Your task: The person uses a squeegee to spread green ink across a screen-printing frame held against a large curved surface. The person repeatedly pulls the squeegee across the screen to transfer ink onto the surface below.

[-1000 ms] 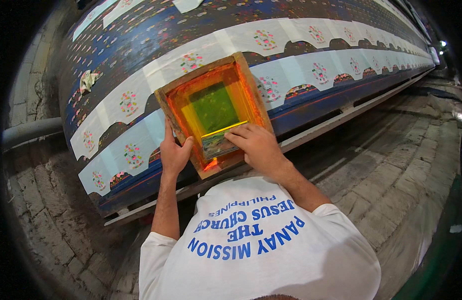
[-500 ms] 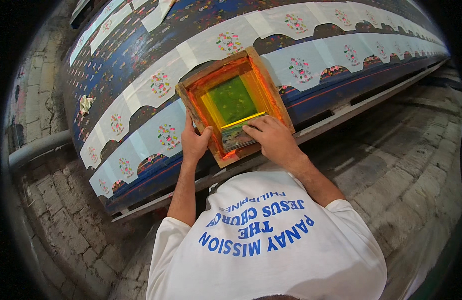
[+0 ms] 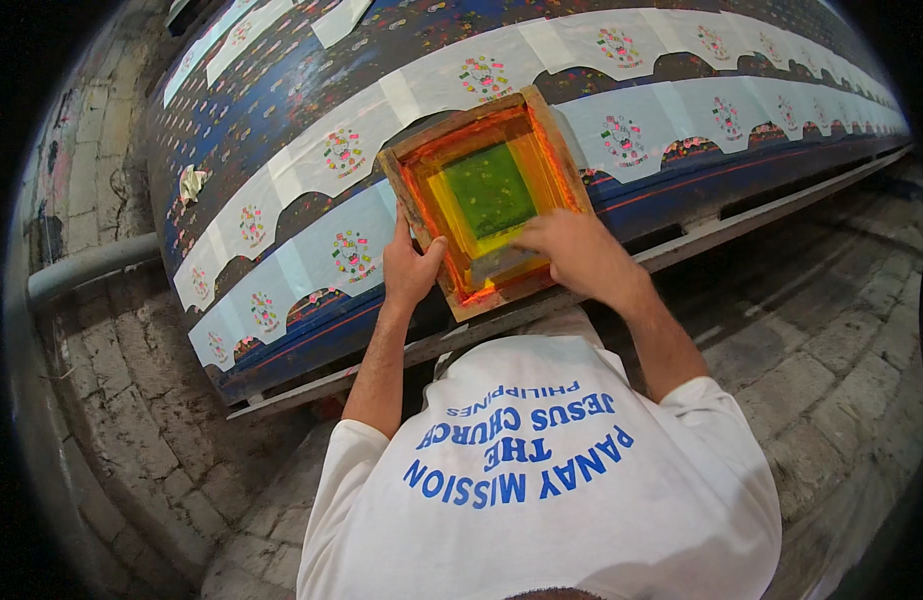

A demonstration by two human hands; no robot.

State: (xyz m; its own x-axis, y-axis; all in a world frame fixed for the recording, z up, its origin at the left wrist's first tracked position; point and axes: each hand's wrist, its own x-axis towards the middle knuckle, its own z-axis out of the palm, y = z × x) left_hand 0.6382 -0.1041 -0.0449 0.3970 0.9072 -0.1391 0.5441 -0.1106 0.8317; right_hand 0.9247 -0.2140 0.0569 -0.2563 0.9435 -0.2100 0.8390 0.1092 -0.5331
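Observation:
A wooden screen-printing frame (image 3: 562, 132) lies on the long table, its inner walls stained orange and yellow around a green mesh (image 3: 490, 188). My left hand (image 3: 412, 265) grips the frame's left side near its lower corner, thumb over the rim. Inside the near part of the frame, my right hand (image 3: 580, 255) is closed on a squeegee (image 3: 497, 265). Both the hand and the squeegee are smeared by motion, and the palm hides part of the tool. White fabric pieces (image 3: 382, 235) with a colourful round print lie beside and partly under the frame.
The dark blue, ink-speckled table (image 3: 282, 105) carries rows of pale cut fabric pieces running off to the right. A metal rail (image 3: 672, 250) follows its near edge. A crumpled scrap (image 3: 192, 184) lies at the left. A pipe (image 3: 97, 265) meets the table's left end above a block floor (image 3: 112, 400).
My right hand has turned and shifted within the frame, and the squeegee's blade now tilts differently. The left hand keeps its hold. The whole view has shifted slightly.

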